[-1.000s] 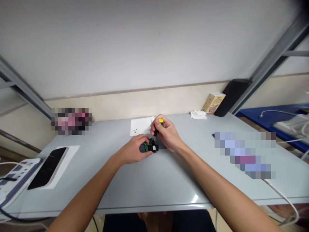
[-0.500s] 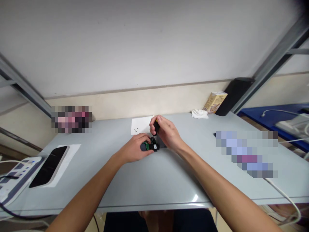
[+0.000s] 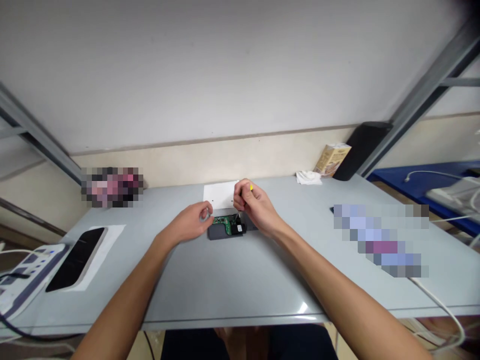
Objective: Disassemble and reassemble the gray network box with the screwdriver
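A dark grey device casing (image 3: 227, 235) lies flat on the table with a green circuit board (image 3: 222, 220) showing in it. Towards its right end sits a black part (image 3: 237, 229) with a small white label. My right hand (image 3: 258, 205) is closed round a screwdriver (image 3: 251, 187) with a black and yellow handle, its shaft slanting down to the casing. Beside the board's left end, my left hand (image 3: 189, 222) has its fingers curled towards the thumb; anything between the tips is too small to make out. White paper (image 3: 221, 192) with tiny dark specks lies behind the casing.
A phone (image 3: 77, 260) rests on paper at the left, near a white power strip (image 3: 26, 275). At the back right stand a yellow carton (image 3: 332, 160), a crumpled tissue (image 3: 309, 177) and a black cylinder (image 3: 360, 150). Blurred-out items lie on both sides.
My left hand has let go of the casing and moved left, uncovering the board. My right hand still holds the screwdriver over the casing, its handle tilted a little differently.
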The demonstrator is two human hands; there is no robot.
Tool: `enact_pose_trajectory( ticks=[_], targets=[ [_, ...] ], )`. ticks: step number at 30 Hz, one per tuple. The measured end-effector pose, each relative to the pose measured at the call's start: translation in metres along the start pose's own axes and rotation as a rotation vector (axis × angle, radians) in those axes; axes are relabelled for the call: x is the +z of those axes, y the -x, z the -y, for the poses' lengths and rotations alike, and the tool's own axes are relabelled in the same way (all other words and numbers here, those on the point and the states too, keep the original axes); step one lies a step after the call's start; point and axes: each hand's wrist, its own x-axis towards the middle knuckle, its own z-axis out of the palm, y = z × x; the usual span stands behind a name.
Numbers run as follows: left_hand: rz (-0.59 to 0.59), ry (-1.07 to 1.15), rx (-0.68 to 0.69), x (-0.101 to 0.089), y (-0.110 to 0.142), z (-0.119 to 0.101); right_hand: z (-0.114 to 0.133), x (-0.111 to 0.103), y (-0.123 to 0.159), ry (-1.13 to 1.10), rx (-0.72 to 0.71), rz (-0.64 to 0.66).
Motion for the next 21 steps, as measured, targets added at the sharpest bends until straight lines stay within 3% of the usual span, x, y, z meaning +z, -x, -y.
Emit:
enact_pose_trajectory(
  ticks=[2, 4, 9, 15, 18, 21],
  targets=[
    [0.054, -0.027, -0.104, -0.001, 0.001, -0.002, 0.001, 0.000, 0.000, -0.019, 0.009, -0.009],
    [0.036, -0.052, -0.161, 0.001, 0.001, -0.008, 0.005, 0.001, 0.000, -0.056, 0.032, -0.019],
    [-0.018, -0.083, -0.220, 0.011, 0.001, -0.020, 0.014, 0.003, 0.001, -0.024, 0.039, -0.062],
    [-0.030, -0.105, -0.257, 0.016, 0.001, -0.024, 0.005, 0.001, -0.001, -0.063, -0.002, -0.096],
    [-0.168, -0.227, -0.195, 0.017, 0.003, -0.032, 0.004, 0.001, -0.003, -0.058, -0.028, -0.088],
    [-0.230, -0.267, 0.057, 0.020, 0.006, -0.041, 0.009, 0.001, -0.002, -0.086, 0.010, -0.074]
  ],
)
